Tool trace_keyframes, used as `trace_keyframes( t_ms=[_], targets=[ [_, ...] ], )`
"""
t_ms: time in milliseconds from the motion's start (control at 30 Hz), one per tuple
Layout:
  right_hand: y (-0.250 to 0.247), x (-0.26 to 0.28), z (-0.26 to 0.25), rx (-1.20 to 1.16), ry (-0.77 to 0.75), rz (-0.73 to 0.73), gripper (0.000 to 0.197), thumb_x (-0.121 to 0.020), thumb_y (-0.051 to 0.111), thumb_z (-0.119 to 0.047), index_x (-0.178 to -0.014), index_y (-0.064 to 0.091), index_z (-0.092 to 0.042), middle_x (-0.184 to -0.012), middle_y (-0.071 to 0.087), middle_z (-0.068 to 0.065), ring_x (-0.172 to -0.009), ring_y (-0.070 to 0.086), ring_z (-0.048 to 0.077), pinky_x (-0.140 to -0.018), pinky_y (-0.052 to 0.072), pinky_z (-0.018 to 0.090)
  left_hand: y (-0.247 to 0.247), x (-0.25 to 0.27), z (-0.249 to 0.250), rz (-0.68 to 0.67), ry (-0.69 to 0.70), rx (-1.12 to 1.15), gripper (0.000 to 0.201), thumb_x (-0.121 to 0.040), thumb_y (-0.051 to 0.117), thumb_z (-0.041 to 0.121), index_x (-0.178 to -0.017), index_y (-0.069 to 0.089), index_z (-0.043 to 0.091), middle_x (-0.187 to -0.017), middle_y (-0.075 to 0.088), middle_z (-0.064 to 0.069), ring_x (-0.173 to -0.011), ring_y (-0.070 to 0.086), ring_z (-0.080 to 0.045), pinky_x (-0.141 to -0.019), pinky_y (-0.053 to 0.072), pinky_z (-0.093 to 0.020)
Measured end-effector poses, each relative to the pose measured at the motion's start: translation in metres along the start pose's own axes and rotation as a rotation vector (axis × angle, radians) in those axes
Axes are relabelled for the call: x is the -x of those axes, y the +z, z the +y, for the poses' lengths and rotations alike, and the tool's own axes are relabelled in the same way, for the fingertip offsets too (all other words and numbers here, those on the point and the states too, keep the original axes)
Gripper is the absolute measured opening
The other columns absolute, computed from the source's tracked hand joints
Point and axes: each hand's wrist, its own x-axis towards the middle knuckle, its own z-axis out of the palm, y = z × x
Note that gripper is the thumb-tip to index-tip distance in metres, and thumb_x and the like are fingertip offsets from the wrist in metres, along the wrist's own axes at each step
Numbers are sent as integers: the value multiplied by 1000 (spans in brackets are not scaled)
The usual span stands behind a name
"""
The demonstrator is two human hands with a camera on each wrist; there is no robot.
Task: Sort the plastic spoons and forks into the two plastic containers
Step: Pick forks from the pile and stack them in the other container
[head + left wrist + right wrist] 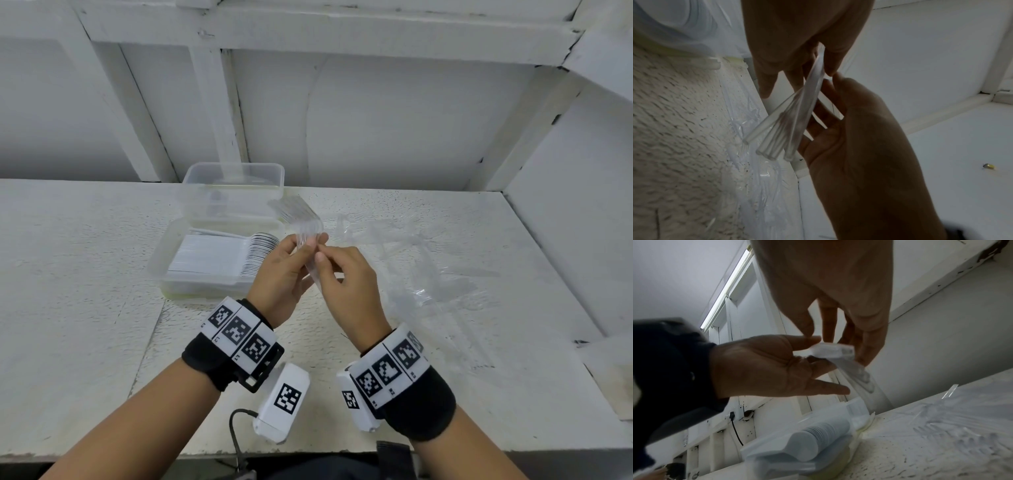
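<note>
Forks [303, 224], clear and stacked, pinched at the handles by my left hand [284, 274] and right hand [342, 281]; handles splay and may slip, scattering them.

Containers [219, 260] left, loose forks [428, 260] right.

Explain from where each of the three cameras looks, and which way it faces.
Head: from above, facing forward and down at the table; both forearms, left hand, right hand.
Left wrist: along the left hand toward the right hand.
Right wrist: along the right hand toward the left hand.
Shared: the clear forks.
</note>
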Motion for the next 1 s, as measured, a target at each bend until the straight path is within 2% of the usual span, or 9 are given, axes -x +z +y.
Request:
trace_keyframes(
  t_ms=[100, 233, 333, 500, 567, 700, 767, 833, 1000],
  targets=[
    [-3, 1, -2, 32, 0, -133, 36, -93, 54, -27, -129, 54, -22, -101, 58, -2, -97, 57, 9, -84, 50, 26, -1, -1, 2, 7, 10, 17, 12, -94, 48, 19, -94, 56, 11, -106, 67, 3, -79, 70, -11, -68, 55, -22],
    [-10, 0, -5, 119, -49, -246, 46, -92, 56, -24, -137, 44, -23, -99, 62, -5, -91, 59, 11, -78, 45, 20, 1, 0, 6, 13, -1, 40, 13, -97, 45, 16, -92, 55, 10, -109, 65, -1, -75, 70, -8, -62, 55, -21],
    [-7, -1, 0, 168, -69, -257, 50, -94, 53, -22, -141, 37, -23, -121, 58, 2, -102, 55, 15, -87, 45, 28, 0, -3, 5, 35, -9, -7, 14, -97, 45, 18, -93, 56, 10, -113, 65, -1, -81, 67, -7, -66, 55, -21],
    [-6, -1, 3, 228, -90, -240, 45, -97, 44, -17, -141, 37, -22, -111, 62, 2, -98, 57, 17, -82, 49, 34, 0, -5, 8, 34, -21, -98, 11, -96, 48, 23, -96, 51, 12, -111, 69, 1, -93, 66, -13, -78, 53, -27],
    [-11, -3, 1, 107, -26, -272, 40, -97, 46, -18, -136, 44, -26, -100, 61, -7, -89, 58, 9, -76, 48, 25, -2, -6, 12, 39, -7, -140, 20, -95, 48, 32, -106, 50, 15, -116, 67, 0, -98, 65, -17, -82, 51, -32],
    [-21, -15, 3, -427, 241, -493, 27, -98, 45, -15, -116, 55, -32, -74, 53, -5, -48, 40, 4, -42, 31, 15, -11, -13, 27, 42, 57, -114, 42, -87, 58, 44, -121, 47, 23, -119, 63, 0, -109, 59, -21, -90, 49, -39],
    [-23, -22, 6, -665, 342, -606, 23, -98, 43, -18, -115, 57, -23, -69, 52, -4, -40, 34, 3, -36, 24, 14, -19, -18, 39, -50, 71, -43, 61, -62, 78, 52, -111, 56, 23, -111, 67, 3, -106, 62, -18, -80, 54, -35],
    [-23, -28, 8, -837, 427, -720, 28, -92, 42, -23, -115, 55, -15, -65, 51, -4, -37, 33, 2, -35, 25, 11, -25, -22, 50, -177, 86, 16, 57, -49, 86, 51, -96, 66, 24, -103, 70, 4, -102, 65, -17, -75, 56, -35],
    [-18, -41, 7, -1011, 541, -934, 34, -90, 33, -25, -117, 51, -15, -61, 49, -6, -34, 35, 1, -33, 30, 11, -24, -28, 61, -253, 145, -19, 36, -57, 82, 48, -78, 71, 22, -90, 72, 1, -85, 69, -18, -75, 57, -34]
  ],
)
